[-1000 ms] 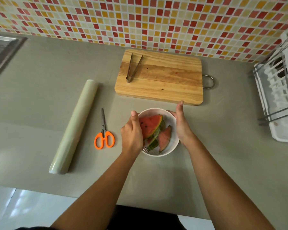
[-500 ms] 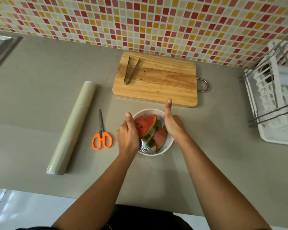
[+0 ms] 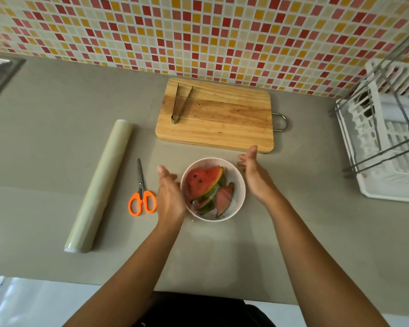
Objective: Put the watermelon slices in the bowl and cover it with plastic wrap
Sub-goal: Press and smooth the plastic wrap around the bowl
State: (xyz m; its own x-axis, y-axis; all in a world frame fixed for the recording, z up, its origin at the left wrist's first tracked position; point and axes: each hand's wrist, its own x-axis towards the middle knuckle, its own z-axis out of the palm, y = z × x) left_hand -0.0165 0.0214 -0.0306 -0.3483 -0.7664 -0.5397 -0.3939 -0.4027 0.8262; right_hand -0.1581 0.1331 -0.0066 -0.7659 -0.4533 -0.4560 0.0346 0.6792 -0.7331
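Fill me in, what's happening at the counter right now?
A person stands over a white bowl of watermelon slices, which already looks covered with clear plastic wrap. Both hands are open beside it, the left hand at its left rim and the right hand off its right side, neither gripping anything. The wrap roll, scissors and tongs on the cutting board lie idle.

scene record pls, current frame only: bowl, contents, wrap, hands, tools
bowl: white bowl on grey counter, below the cutting board
contents: watermelon slices, clear film over them
wrap: plastic wrap roll lying left of scissors
left hand: open, at bowl's left side
right hand: open, at bowl's right side
tongs: on board
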